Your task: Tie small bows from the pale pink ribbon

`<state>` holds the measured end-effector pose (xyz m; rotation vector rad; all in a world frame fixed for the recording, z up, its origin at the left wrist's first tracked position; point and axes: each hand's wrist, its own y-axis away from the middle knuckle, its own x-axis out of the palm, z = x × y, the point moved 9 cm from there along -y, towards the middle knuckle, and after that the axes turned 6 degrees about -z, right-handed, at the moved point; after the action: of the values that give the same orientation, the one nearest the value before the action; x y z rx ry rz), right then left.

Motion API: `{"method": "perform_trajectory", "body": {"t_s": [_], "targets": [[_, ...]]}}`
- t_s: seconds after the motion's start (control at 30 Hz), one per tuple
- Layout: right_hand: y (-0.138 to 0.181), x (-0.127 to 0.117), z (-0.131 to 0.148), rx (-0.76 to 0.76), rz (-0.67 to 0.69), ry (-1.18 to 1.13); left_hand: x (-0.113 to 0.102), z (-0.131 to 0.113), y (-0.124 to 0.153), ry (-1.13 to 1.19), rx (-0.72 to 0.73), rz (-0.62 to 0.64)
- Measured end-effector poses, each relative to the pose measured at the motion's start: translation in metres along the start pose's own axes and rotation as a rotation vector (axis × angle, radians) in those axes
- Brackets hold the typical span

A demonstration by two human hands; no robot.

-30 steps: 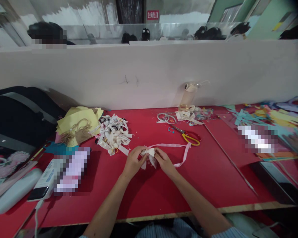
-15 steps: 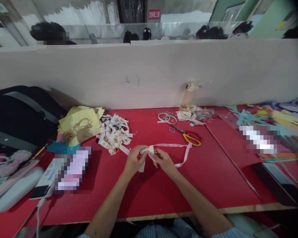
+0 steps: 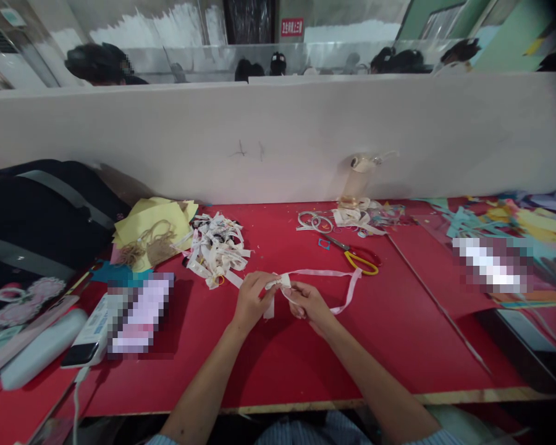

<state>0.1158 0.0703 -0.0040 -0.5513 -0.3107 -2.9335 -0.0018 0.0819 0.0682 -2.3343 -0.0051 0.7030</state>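
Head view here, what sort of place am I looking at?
Probably a shared craft workroom: scissors and a pile of whitish strips lie on the red table, and other people's heads show beyond the partition.

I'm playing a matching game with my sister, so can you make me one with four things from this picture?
1. Scissors
2. White ribbon piece
3. Bag
4. Bottle

A. Dark, with grey bands, at the far left
B. With a yellow handle
C. Standing near the pale partition
D. Between the left hand and the right hand

Pairs: 1-B, 2-D, 3-A, 4-C
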Motion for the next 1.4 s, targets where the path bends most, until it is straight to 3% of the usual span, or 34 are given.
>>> {"method": "perform_trajectory", "body": {"t_s": [0.23,0.57,0.87,1.23,1.4], "targets": [[0.004,0.006,-0.002,0.085,0.057,-0.155,0.002,0.005,0.001,0.02,-0.046,0.007],[0.008,0.006,-0.009,0.181,0.152,-0.206,0.006,0.01,-0.002,0.266,-0.236,0.046],[0.006,0.007,-0.008,0.142,0.1,-0.122,0.004,0.013,0.001,0.155,-0.214,0.01],[0.013,0.007,-0.005,0.212,0.253,-0.048,0.003,0.008,0.002,0.1,-0.145,0.016],[0.011,0.009,-0.003,0.155,0.229,0.006,0.002,0.012,0.003,0.097,-0.177,-0.01]]}}
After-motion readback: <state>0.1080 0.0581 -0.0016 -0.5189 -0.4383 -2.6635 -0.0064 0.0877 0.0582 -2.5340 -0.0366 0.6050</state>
